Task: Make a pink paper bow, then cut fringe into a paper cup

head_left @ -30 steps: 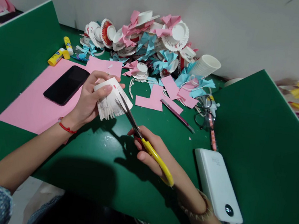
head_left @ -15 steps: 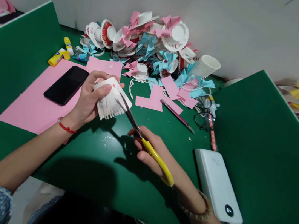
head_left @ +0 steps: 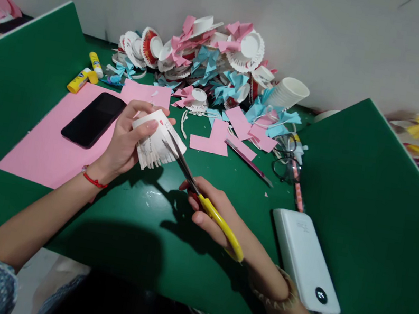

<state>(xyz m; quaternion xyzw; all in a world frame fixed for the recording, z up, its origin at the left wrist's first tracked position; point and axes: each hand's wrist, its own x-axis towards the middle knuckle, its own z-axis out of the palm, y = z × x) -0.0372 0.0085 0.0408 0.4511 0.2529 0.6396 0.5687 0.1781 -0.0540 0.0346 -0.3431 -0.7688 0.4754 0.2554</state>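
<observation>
My left hand point(head_left: 126, 140) grips a white paper cup point(head_left: 156, 140) whose wall is slit into several strips fanning down. My right hand point(head_left: 212, 213) holds yellow-handled scissors point(head_left: 202, 199); their blades reach up and left into the cup's cut edge. Both hands hover above the green table point(head_left: 129, 229). A black phone point(head_left: 93, 119) lies on a large pink paper sheet point(head_left: 46, 146) just left of my left hand.
A heap of paper-cup flowers with pink and blue bows point(head_left: 205, 62) fills the back. A stack of white cups point(head_left: 289, 92), two glue sticks point(head_left: 84, 74), pink scraps point(head_left: 212, 139), a craft knife point(head_left: 249, 162), glasses point(head_left: 286, 164) and a white power bank point(head_left: 307, 259) lie around. Green dividers stand on both sides.
The scissor blades shifted slightly along the cup's fringe; both hands stay nearly where they were.
</observation>
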